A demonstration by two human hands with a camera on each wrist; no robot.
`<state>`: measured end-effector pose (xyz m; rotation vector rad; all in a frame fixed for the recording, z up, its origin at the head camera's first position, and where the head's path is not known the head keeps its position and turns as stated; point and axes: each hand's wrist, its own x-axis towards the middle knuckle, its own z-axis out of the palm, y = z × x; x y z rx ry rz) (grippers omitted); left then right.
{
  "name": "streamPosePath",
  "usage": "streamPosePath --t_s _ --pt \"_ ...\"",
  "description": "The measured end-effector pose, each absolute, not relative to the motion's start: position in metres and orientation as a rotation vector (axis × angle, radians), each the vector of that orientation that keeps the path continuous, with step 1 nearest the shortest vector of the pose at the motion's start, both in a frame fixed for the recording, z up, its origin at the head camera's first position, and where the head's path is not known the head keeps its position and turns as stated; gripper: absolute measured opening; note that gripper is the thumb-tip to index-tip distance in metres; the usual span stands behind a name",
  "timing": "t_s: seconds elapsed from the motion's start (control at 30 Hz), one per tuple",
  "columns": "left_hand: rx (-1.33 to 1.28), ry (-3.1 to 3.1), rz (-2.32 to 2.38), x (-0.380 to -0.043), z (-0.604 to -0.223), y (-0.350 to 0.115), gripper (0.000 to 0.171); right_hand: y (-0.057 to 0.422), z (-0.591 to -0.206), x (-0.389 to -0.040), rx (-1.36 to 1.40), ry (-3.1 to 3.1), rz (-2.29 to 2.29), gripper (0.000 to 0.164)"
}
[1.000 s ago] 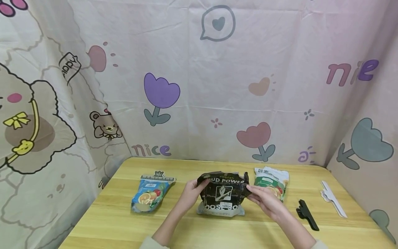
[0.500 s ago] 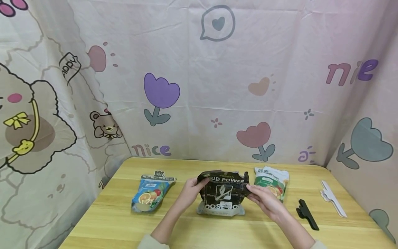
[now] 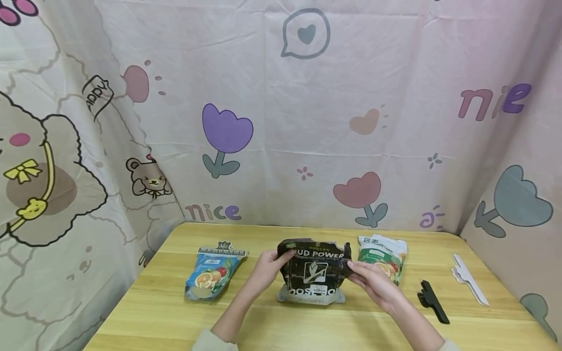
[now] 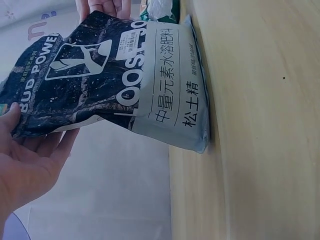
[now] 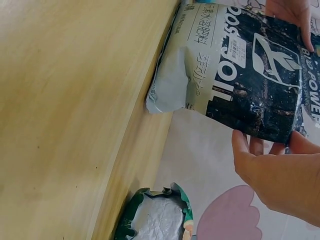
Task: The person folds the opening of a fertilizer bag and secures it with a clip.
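At the far left of the head view, a pale fabric sheet printed with cartoon animals, flowers and lettering [image 3: 263, 102] hangs, continuing behind and to the right of a light yellow wood-grain tabletop [image 3: 175, 326]. Left of centre in the lower frame lies a blue plastic bag printed with fruit [image 3: 209, 278], its top edge held in a bar-shaped clip patterned like piano keys [image 3: 221, 252]. To its right, the left hand [image 3: 267, 269] grips the upper left edge of a black and pale grey plastic bag lettered "BUD POWER" [image 3: 315, 273], with the thumb on the front and the other fingers behind. That bag stands upright at lower centre, its pale bottom end on the tabletop. The right hand [image 3: 376, 282] pinches the bag's upper right side edge between thumb and fingers. Just behind the right hand, and partly hidden by it, lies a white and green plastic bag printed with fruit [image 3: 382, 253]. Further right, in the lower right of the frame, a black bar-shaped clip [image 3: 432, 301] lies near a longer white bar-shaped clip [image 3: 471, 280], both aslant and apart.
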<state>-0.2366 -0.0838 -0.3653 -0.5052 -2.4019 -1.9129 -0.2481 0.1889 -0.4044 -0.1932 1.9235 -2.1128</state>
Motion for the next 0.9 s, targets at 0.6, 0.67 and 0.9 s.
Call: streamPosePath --t_s 0.6,0.67,0.9 --pt "-0.383 -2.449 -1.927 -0.254 -0.387 -0.087 0.043 0.188 -0.405 -0.249 -0.18 1.942 -2.09 0.061" --pt "-0.354 -2.44 -1.959 -0.255 -0.388 -0.088 0.044 0.188 -0.405 -0.249 -0.184 1.938 -2.092 0.061" --pt "-0.258 -2.386 -2.138 -0.256 -0.388 -0.088 0.047 0.185 -0.404 -0.247 -0.088 2.041 -2.076 0.052"
